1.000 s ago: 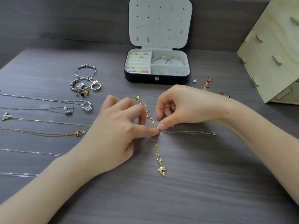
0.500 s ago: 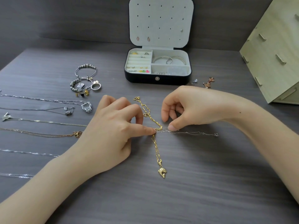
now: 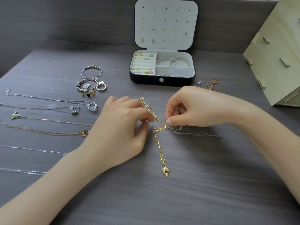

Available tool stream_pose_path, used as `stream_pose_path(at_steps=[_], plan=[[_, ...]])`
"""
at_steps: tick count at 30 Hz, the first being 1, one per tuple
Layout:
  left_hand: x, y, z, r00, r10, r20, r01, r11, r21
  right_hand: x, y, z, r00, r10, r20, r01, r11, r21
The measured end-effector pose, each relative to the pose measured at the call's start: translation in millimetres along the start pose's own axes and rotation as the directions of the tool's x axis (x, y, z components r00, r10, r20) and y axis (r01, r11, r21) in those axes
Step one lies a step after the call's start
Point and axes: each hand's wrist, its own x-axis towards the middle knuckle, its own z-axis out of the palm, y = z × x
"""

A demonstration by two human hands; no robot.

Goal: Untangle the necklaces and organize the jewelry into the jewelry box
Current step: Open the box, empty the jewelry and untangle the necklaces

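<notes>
Dark wood-grain desk (image 3: 194,200), seen from beside the seated person. Open jewelry box (image 3: 162,80) at the far edge, rings and bangles inside. Left hand (image 3: 120,130), fingers curled, index tip against the gold necklace (image 3: 159,148); whether it pinches the chain cannot be told. Right hand (image 3: 199,108), thumb and forefinger pinching the silver necklace (image 3: 194,133) at the knot. Both chains lie crossed on the desk in front of the box, between the hands. Gold pendant (image 3: 165,171) nearest the person.
</notes>
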Motion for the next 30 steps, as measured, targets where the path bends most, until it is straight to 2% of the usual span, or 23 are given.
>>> stream_pose_path(at_steps=[4,9,15,22,30], plan=[[10,5,6,0.988,-0.129,0.085,0.135,0.989,-0.066,-2,-6,5,0.999,-0.024,-0.024,0.021,0.992,-0.121],[21,11,8,0.972,-0.132,0.193,0.158,0.980,-0.124,-4,-10,8,1.000,-0.004,0.010,0.006,0.970,-0.241],[28,12,7,0.951,-0.148,0.270,0.173,0.982,-0.072,-3,-9,5,0.998,0.054,0.011,-0.051,0.978,-0.201],[25,15,8,0.959,-0.153,0.239,0.170,0.984,-0.051,-2,-5,3,0.995,0.063,-0.072,-0.072,0.989,-0.129],[30,21,9,0.949,-0.138,0.283,0.118,0.989,0.088,-1,-4,4,0.994,0.052,-0.097,-0.061,0.993,-0.100]])
